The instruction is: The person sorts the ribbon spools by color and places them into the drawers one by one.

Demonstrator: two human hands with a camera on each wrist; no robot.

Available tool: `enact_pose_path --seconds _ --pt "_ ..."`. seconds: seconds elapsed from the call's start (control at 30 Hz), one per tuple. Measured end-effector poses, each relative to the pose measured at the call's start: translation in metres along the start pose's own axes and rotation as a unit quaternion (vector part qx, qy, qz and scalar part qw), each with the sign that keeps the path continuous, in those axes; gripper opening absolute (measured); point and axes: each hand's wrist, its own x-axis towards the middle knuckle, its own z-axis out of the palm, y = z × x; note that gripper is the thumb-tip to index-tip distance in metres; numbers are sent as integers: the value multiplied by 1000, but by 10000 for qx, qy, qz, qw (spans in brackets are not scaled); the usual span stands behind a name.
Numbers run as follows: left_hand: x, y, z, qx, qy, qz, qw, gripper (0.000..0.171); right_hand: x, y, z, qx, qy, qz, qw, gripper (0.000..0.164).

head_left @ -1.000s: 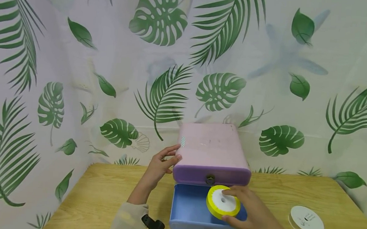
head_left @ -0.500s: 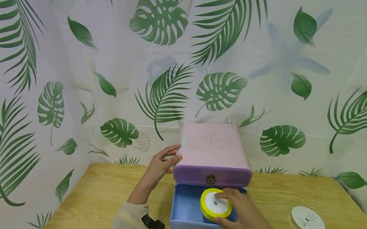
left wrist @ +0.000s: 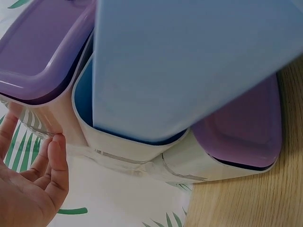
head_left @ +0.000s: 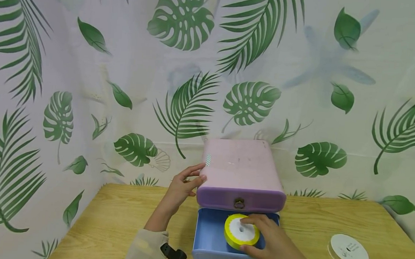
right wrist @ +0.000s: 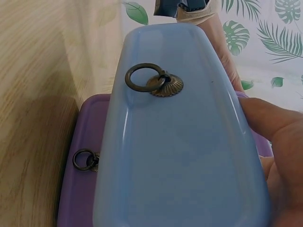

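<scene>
A spool of yellow ribbon (head_left: 229, 236) with a white face is over the pulled-out blue drawer (head_left: 206, 228). My right hand (head_left: 270, 240) grips it from the right, thumb at the near rim and fingers over the white face. Whether the spool touches the drawer floor I cannot tell. My left hand (head_left: 179, 187) touches the left side of the pink drawer cabinet (head_left: 239, 167) with its fingertips. In the left wrist view, that hand's fingers (left wrist: 57, 165) are slightly bent against the cabinet wall. The right wrist view has the blue drawer front (right wrist: 180, 156) hiding the spool.
A white spool (head_left: 348, 251) lies on the wooden table (head_left: 308, 223) at the right. Above the blue drawer is a purple drawer (head_left: 221, 197), pushed in. Another purple drawer (right wrist: 87, 127) sits below. A leaf-print cloth (head_left: 132, 81) hangs behind.
My right hand has moved left and slightly down in the head view, bringing the yellow ribbon spool further over the blue drawer. The left hand stays against the cabinet.
</scene>
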Motion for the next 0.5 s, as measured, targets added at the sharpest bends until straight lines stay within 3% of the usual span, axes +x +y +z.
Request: enact_pose_path --seconds 0.2,0.5 --pt "0 -1 0 -9 5 -9 10000 46 -1 0 0 32 -161 155 9997 58" --pt "0 0 1 -23 15 -24 10000 47 -7 -3 -3 367 -227 61 9990 56"
